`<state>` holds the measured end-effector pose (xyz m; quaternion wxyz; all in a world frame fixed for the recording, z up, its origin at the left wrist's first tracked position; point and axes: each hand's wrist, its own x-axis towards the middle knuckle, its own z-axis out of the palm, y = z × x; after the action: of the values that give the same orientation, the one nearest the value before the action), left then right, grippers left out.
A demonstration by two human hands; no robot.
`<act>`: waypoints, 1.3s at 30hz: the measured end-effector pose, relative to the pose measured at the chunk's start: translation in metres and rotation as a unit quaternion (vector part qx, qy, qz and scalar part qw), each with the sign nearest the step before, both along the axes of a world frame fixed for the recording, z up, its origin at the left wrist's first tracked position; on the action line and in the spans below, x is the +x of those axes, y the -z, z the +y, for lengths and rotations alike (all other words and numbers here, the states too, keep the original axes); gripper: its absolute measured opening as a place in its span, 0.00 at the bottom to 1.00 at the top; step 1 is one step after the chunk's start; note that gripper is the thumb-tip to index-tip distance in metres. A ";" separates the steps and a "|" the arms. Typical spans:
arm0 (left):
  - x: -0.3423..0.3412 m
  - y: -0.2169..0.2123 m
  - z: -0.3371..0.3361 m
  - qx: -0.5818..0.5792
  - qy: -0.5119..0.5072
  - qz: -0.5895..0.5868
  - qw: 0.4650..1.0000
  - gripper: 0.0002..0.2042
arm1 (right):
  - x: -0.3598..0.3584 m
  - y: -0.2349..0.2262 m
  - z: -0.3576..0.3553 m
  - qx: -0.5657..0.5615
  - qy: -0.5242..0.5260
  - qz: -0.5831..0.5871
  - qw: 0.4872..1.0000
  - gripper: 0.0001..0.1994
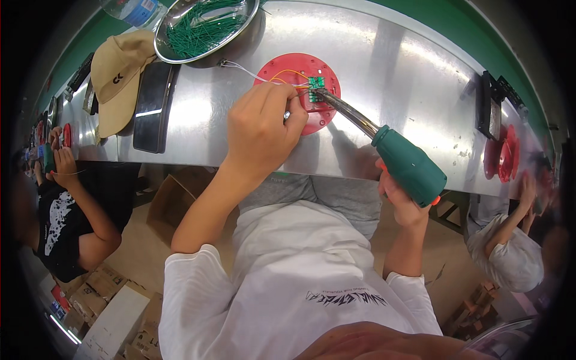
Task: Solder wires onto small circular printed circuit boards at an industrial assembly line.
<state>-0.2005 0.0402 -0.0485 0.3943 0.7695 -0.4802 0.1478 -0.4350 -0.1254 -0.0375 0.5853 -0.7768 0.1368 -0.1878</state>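
Note:
A round red plastic disc [327, 117] lies on the metal workbench in front of me, bearing a small green circuit board [316, 82]. Yellow-orange wires [292, 71] and white wires [243, 68] run to the board from the left. My left hand [261, 126] reaches over the disc's left side, thumb and forefinger pinched on a thin wire at the board's edge. Wrapped around the handle of a green soldering gun [410, 166], my right hand [403, 201] tilts it so that the metal tip meets the board. The fingertips of my left hand partly cover the wire ends.
A steel bowl [161, 45] of green wire pieces stands at the back left. Near it are a tan cap [123, 66], a dark flat device [154, 108] and a plastic bottle [135, 11]. Co-workers sit at both sides; red parts [509, 156] lie at the right.

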 end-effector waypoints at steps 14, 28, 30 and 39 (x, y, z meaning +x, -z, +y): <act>0.000 0.004 -0.003 -0.022 -0.015 -0.001 1.000 0.04 | 0.012 -0.014 0.006 0.157 0.046 0.017 0.986 0.21; 0.000 0.004 -0.003 -0.024 -0.020 -0.018 0.999 0.04 | 0.008 -0.008 -0.001 0.087 0.070 -0.109 0.988 0.27; -0.001 0.002 0.000 -0.012 -0.010 -0.015 1.000 0.04 | 0.008 -0.007 0.001 0.086 0.060 -0.095 0.990 0.26; -0.006 0.001 0.003 -0.035 -0.024 -0.026 0.999 0.04 | 0.005 -0.001 0.006 0.041 0.008 -0.040 0.998 0.23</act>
<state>-0.2068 0.0429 -0.0498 0.4049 0.7622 -0.4665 0.1937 -0.4304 -0.1192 -0.0361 0.6202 -0.7428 0.1276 -0.2174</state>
